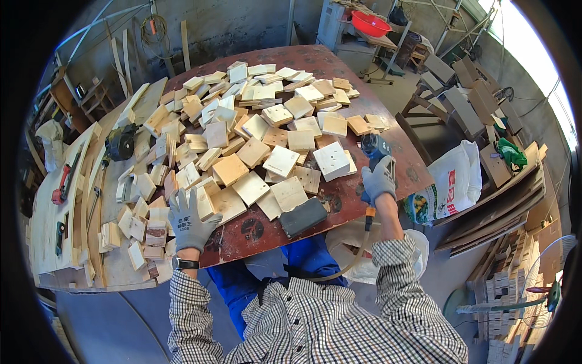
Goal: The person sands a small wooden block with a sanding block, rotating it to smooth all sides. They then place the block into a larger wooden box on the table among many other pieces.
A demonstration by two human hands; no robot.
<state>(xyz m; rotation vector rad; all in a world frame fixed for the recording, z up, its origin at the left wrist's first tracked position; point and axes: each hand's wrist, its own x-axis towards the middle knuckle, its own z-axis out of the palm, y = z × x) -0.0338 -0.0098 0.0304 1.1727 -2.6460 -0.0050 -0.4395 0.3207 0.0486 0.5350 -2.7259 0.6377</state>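
Observation:
My left hand (189, 223), in a grey work glove, has its fingers spread. It rests at the near left edge of a heap of square wood blocks (282, 161), touching or just over them. My right hand (380, 180), also gloved, is wrapped round a blue air tool (374, 145) on the right side of the red-brown table (400, 155). A hose (362, 249) with an orange fitting runs from the tool's lower end towards my waist; its working end cannot be made out. A dark grey block (304, 216) lies at the table's near edge.
Left stands a plywood surface (57, 242) with long strips, a red-handled tool (60, 188) and a black tape-like reel (121, 143). A white bucket (418, 249) and a printed white sack (454, 182) stand right, near stacked boards (509, 209). A red basin (371, 24) sits behind.

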